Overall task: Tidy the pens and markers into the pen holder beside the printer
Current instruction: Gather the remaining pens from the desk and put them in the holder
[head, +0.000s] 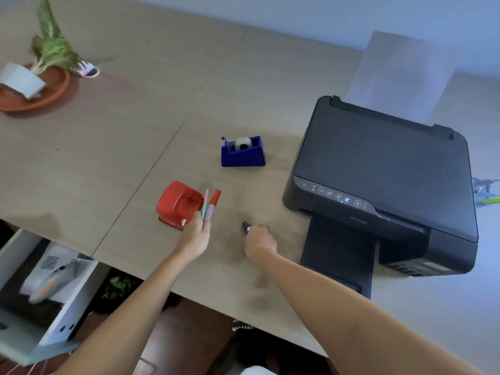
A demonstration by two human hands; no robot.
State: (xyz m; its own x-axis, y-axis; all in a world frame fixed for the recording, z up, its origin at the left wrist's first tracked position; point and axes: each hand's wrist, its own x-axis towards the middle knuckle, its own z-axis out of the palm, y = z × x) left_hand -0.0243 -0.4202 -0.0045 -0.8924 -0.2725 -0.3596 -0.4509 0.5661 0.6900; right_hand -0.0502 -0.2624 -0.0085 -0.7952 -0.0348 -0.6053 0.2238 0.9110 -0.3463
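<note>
My left hand (195, 236) grips two pens just above the desk: a red-capped marker (214, 200) and a pink and teal pen (205, 203), both pointing away from me. My right hand (259, 242) is closed around a dark marker (246, 226), whose black end sticks out to the left of my fist. The pen holder (485, 194) shows only partly at the right edge, behind the black printer (378, 171), with several coloured pens in it.
A red hole punch (177, 204) lies right beside my left hand. A blue tape dispenser (242, 152) stands further back. A potted plant on a terracotta saucer (35, 87) is at the far left. An open drawer (40, 288) sits below the desk edge.
</note>
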